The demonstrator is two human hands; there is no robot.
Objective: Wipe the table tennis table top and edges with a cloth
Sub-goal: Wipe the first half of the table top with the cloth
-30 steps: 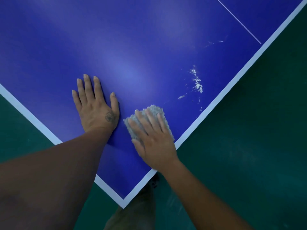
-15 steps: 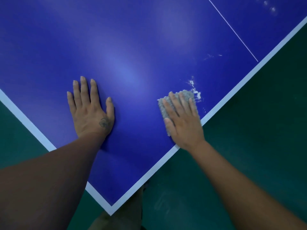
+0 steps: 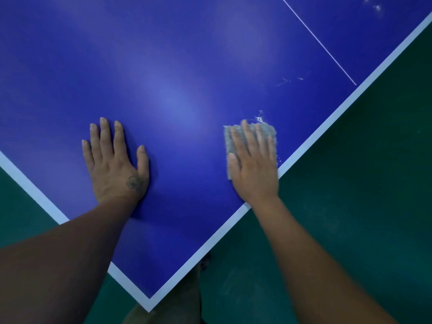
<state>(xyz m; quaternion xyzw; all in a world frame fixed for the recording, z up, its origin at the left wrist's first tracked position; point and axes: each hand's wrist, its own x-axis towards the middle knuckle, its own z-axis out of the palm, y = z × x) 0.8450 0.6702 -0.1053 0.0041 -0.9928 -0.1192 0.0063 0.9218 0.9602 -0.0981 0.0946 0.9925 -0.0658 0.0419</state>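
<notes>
The blue table tennis table (image 3: 177,73) fills most of the view, its white-edged corner pointing toward me at the bottom. My right hand (image 3: 253,164) lies flat with straight fingers on a grey cloth (image 3: 268,134), pressing it onto the top close to the right white edge line (image 3: 332,118). White smears (image 3: 259,118) show just beyond the cloth, and fainter ones (image 3: 286,80) lie farther up. My left hand (image 3: 117,164) rests flat on the bare blue surface, fingers spread, well left of the cloth.
Dark green floor (image 3: 350,218) surrounds the table on the right and lower left. A thin white centre line (image 3: 318,40) runs toward the right edge. More white specks (image 3: 371,4) sit at the top right. My leg (image 3: 177,300) shows below the corner.
My right hand has slid the cloth from near the corner up along the right edge onto the white smears, covering most of them. My left hand has stayed planted.
</notes>
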